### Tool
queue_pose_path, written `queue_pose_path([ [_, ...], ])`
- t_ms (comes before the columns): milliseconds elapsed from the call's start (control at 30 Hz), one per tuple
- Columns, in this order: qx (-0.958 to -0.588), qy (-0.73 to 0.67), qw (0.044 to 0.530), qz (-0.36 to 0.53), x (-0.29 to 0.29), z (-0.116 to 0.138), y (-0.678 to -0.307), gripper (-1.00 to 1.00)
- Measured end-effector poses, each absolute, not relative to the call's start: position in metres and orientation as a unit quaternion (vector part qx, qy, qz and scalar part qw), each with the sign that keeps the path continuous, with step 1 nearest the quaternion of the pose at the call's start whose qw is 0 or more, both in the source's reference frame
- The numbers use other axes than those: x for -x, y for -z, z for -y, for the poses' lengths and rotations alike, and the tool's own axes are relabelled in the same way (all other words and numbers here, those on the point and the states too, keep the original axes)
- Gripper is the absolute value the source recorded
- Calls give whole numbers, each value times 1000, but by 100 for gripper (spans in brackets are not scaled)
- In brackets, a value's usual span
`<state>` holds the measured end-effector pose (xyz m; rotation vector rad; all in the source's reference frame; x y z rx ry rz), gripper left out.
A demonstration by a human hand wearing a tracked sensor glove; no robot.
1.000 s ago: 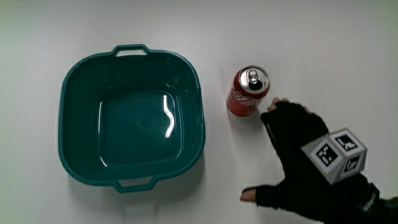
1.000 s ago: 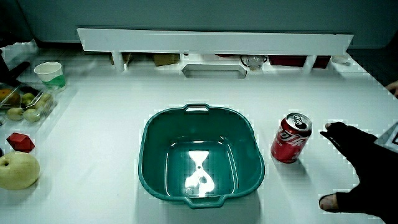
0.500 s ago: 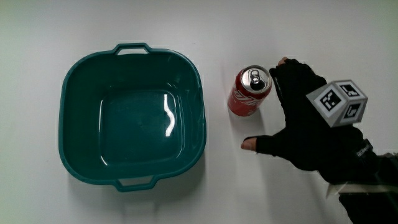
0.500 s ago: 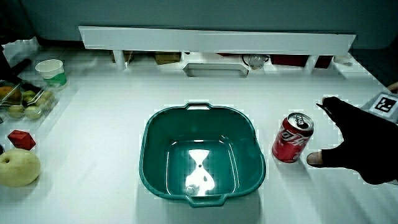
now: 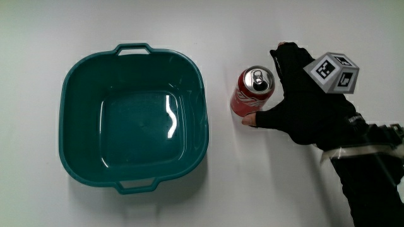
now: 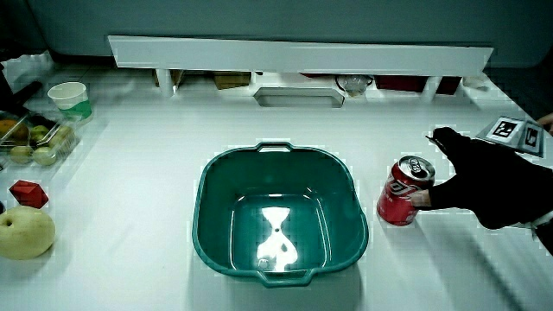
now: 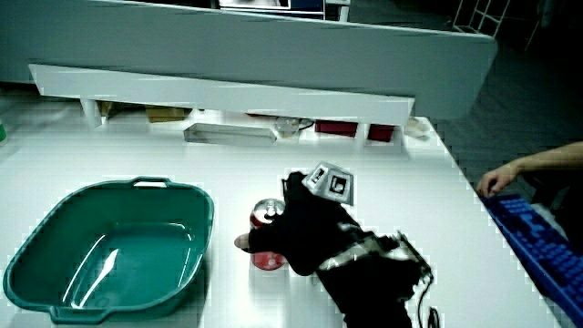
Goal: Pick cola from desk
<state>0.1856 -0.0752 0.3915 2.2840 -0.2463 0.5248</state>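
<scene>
Main view shows the hand beside the upright cola can (standing on the desk beside the teal basin), thumb touching its base and fingers spread, nothing grasped; closing around the can looks next.

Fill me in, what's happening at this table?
A gloved hand is beside an upright red cola can standing on the white table, next to an empty teal basin. The thumb touches the can's base and the fingers are spread past its top, so the grasp is not closed and the can is not lifted. In a side view, fruit and a cup sit at the table's edge.
</scene>
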Motion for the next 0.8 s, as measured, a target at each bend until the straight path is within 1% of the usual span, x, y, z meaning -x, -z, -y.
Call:
queue_pose_path([
  [133, -885, -214, 403, 93, -185, 82, -399, 0],
  [300, -880, -223, 410, 93, -183, 89, -409, 0],
  [367, -871, -234, 422, 94, -183, 90, -412, 0],
  [500, -869, -244, 421, 95, -184, 92, -417, 0],
  [567, -871, -252, 411, 98, -183, 91, -414, 0],
  [733, -875, -257, 400, 98, -187, 92, -417, 17],
  [800, -878, -270, 384, 96, -190, 92, -417, 24],
])
